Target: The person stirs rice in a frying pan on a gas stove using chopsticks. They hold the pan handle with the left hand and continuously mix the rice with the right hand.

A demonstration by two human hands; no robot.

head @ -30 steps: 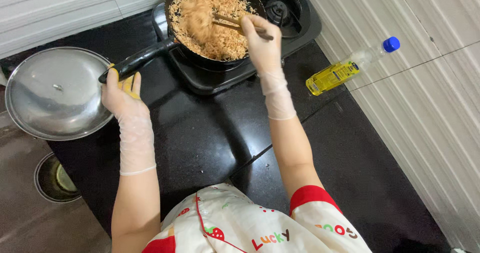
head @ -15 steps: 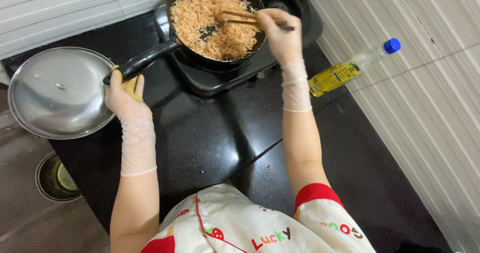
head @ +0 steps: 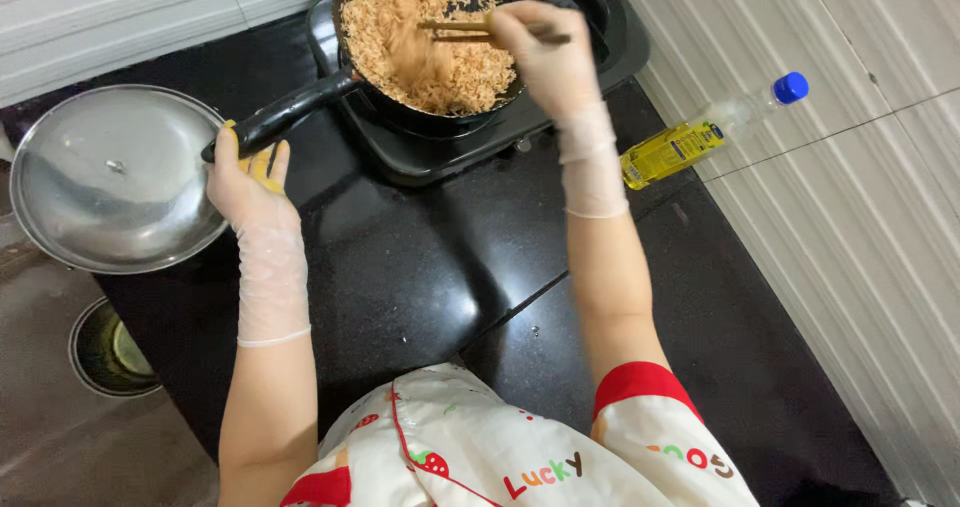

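Observation:
A black frying pan full of shredded golden-brown food sits on a black gas stove. My left hand, in a clear plastic glove, grips the end of the pan's black handle. Over the pan's right side, my gloved right hand holds a pair of wooden chopsticks whose tips are in the food.
A large steel wok lid lies on the black counter to the left. An oil bottle with a blue cap leans against the tiled wall on the right. A round bucket sits on the floor at lower left.
My right hand has shifted right and back across the pan, stirring the food with the chopsticks. The left hand has kept its hold on the handle.

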